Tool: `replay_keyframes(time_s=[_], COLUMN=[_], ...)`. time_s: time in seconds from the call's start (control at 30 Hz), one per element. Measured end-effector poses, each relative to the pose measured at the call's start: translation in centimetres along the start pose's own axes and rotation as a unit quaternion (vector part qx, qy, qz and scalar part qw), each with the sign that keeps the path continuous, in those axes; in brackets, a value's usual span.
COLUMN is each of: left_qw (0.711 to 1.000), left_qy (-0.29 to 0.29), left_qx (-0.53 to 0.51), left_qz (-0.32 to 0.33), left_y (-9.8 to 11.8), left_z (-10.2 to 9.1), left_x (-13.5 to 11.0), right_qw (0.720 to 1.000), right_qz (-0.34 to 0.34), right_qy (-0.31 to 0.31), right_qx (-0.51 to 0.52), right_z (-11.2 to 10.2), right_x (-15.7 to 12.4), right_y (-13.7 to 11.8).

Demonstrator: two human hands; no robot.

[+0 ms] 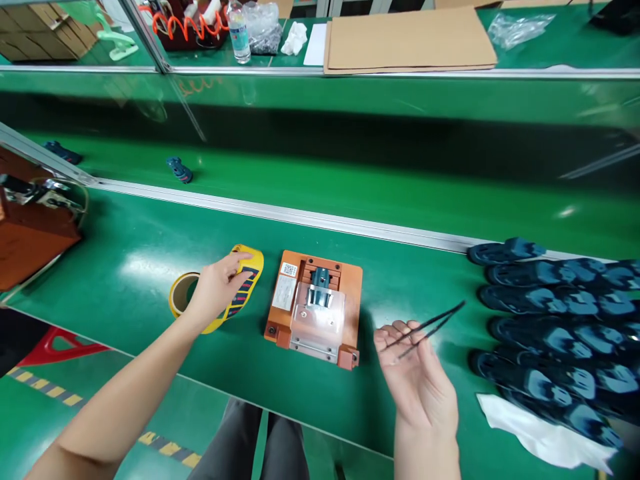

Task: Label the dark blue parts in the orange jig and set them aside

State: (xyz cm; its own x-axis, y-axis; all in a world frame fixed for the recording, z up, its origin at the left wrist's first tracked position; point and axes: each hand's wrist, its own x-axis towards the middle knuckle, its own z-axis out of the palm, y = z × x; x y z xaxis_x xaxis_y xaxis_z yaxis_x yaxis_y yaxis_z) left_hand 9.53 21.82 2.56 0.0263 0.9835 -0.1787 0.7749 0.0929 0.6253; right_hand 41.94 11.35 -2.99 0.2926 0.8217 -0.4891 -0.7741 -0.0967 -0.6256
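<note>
My left hand [216,288] reaches over a strip of yellow tape [256,261] that carries a row of dark labels. Thumb and forefinger are apart, and nothing shows between them. The tape's roll [176,293] lies beside that wrist, partly hidden by it. In my right hand [417,370], palm up, is a pair of black tweezers [440,319], their joined end pointing up and right. Between my hands sits an orange-brown fixture [354,283] with a clear cover plate [320,327]. A dark small part [321,277] rests in its slot.
Rows of dark tool housings [545,300] cover the right side, with a white cloth [545,437] below them. A metal rail [300,215] separates the bench from a green belt [325,193] carrying small dark housings [179,170]. A brown box-shaped device [30,233] stands left.
</note>
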Motion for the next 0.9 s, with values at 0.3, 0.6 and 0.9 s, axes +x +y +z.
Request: replay_keyframes(time_s=[0.3,0.6,0.9], left_qw=[0.961,0.961,0.995], left_qy=[0.108,0.111,0.079], left_qx=[-0.241,-0.246,-0.049], left_qz=[-0.082,-0.063,-0.021], left_y=[-2.2,-2.4,-0.5], left_z=[1.4,1.7,1.1], left_x=[-3.2,-4.1,-2.8], right_qw=[0.963,0.920,0.913], right_qz=[0.006,0.017,-0.028], right_qy=[-0.198,-0.281,-0.258], right_qx=[-0.184,-0.272,-0.314], right_z=[9.9,15.3,14.4], right_x=[0.4,2.7,2.2], right_y=[4.0,5.9,4.8])
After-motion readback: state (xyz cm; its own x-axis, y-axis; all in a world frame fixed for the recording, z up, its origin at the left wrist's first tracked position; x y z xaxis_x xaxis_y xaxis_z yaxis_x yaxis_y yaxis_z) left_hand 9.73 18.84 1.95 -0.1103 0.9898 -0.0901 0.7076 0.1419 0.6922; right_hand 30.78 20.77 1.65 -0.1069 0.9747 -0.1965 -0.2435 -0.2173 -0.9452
